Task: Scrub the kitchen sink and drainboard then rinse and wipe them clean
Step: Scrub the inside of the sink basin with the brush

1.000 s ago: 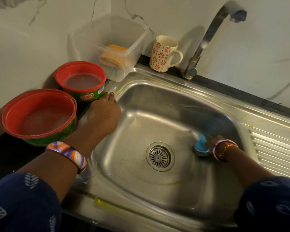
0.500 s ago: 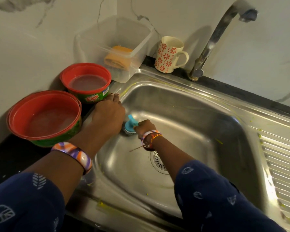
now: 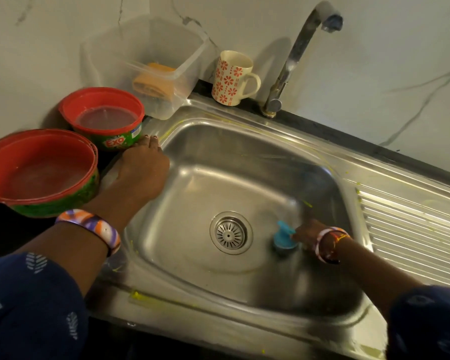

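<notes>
Back across the sink swings the right hand, gripping the blue scrubber just right of the drain; the left hand rests flat on the rim. Wide strokes might fling yellow soap toward the mug. Her right fingers are blurred.

Half a second back my right hand had the blue scrubber pressed against the sink wall just beside my left hand. Now I've swept it across the basin floor, past the drain, which lies just left of my grip, uncovered again.
</notes>
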The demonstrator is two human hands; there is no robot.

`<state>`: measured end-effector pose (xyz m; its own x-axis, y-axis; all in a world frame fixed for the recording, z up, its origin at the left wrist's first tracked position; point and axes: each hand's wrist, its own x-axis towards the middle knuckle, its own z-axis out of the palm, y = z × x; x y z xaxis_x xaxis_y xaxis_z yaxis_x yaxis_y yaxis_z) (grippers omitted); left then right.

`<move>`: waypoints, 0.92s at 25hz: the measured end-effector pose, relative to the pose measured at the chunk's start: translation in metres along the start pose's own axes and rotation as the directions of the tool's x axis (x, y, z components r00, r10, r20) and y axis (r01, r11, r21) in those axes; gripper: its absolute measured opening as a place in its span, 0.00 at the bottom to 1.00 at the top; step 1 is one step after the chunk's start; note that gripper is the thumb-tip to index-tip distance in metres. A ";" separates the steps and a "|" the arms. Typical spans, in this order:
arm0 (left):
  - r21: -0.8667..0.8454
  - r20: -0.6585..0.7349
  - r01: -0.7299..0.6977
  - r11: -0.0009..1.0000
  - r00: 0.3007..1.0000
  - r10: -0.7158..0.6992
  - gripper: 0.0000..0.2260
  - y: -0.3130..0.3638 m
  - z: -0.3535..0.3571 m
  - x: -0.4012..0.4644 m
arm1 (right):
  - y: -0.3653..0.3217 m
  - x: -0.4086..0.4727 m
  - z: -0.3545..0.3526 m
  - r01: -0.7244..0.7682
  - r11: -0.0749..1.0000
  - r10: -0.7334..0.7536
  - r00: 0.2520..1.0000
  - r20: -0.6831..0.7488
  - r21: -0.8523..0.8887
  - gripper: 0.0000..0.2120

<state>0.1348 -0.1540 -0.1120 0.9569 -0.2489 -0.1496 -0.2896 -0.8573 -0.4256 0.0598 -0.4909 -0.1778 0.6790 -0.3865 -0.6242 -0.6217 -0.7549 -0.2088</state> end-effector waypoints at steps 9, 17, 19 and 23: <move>-0.419 0.190 -0.306 0.855 0.891 0.412 0.23 0.047 -0.024 -0.044 | -0.020 0.006 0.010 0.142 0.938 -0.198 0.968 -0.152 -0.317 0.17; -0.525 0.279 -0.416 0.742 0.740 0.612 0.16 0.083 -0.040 -0.095 | -0.031 0.031 -0.012 0.256 0.888 -0.277 0.961 -0.002 -0.382 0.15; -0.515 0.295 -0.400 0.758 0.748 0.595 0.15 0.085 -0.043 -0.098 | -0.017 -0.005 0.010 0.380 0.785 -0.325 0.925 0.197 -0.490 0.06; -0.542 0.304 -0.292 0.788 0.806 0.508 0.14 0.087 -0.045 -0.110 | -0.003 -0.042 0.024 0.502 0.622 -0.403 0.863 0.304 -0.601 0.10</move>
<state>0.0055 -0.2212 -0.0925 0.6174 -0.4988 -0.6083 -0.4953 -0.8472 0.1920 0.0243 -0.4598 -0.1687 0.7176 0.1316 -0.6839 0.1886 -0.9820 0.0089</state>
